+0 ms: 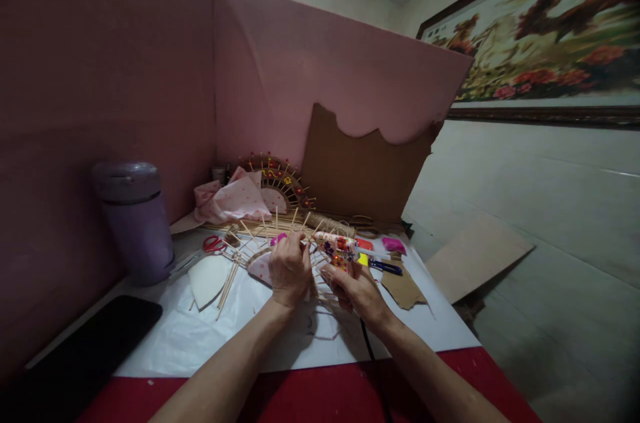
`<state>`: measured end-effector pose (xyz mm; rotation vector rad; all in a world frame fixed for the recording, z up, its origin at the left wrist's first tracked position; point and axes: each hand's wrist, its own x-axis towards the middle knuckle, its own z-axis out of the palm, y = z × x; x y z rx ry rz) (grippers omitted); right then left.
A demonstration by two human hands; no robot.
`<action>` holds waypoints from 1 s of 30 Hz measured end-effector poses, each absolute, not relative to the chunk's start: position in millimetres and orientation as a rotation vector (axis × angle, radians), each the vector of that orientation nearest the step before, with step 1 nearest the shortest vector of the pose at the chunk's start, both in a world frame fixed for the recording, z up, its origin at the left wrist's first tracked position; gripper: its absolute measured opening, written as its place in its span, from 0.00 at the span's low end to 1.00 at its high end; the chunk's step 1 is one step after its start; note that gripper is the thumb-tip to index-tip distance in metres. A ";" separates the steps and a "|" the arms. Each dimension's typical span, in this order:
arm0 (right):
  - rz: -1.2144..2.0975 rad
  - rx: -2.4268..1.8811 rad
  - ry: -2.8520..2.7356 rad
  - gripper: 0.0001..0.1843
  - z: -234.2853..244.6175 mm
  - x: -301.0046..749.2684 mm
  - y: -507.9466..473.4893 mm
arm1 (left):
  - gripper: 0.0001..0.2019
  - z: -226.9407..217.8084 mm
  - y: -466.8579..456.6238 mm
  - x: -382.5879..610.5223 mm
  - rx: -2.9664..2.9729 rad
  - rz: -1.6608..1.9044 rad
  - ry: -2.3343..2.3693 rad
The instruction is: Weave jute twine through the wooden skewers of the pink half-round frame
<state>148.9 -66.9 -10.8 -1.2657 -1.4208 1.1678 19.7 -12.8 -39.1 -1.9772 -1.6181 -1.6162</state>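
In the middle of the table lies a half-round craft piece (259, 267) with a pale dotted centre and thin wooden sticks fanning outward. My left hand (291, 269) is closed at its right side, fingers pinched near the sticks; the exact spot they grip is partly hidden. My right hand (361, 291) is wrapped round a flower-patterned glue gun (336, 246), whose nozzle points left toward my left fingers. A black cord (369, 343) runs from it toward the table's front edge. Below both hands, thin twine-like loops lie on the white sheet (280, 359).
A purple tumbler (137, 223) and black phone (100, 336) stand and lie at left. Red scissors (214, 244), loose sticks (227, 289) and white card (207, 281) lie nearby. Behind are dotted cloth (235, 197), a beaded fan (287, 177), twine (330, 224) and cardboard (367, 169). A utility knife (385, 267) lies right.
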 end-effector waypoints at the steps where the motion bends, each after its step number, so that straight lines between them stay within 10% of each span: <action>1: 1.176 -1.264 -1.420 0.19 -10.6 148.8 -67.4 | 0.03 -39.3 -12.7 19.7 -1.977 -1.615 -1.619; 30: 1.207 -1.081 -1.362 0.19 -12.8 149.3 -65.8 | 0.03 -39.7 -12.9 19.6 -1.977 -1.577 -1.651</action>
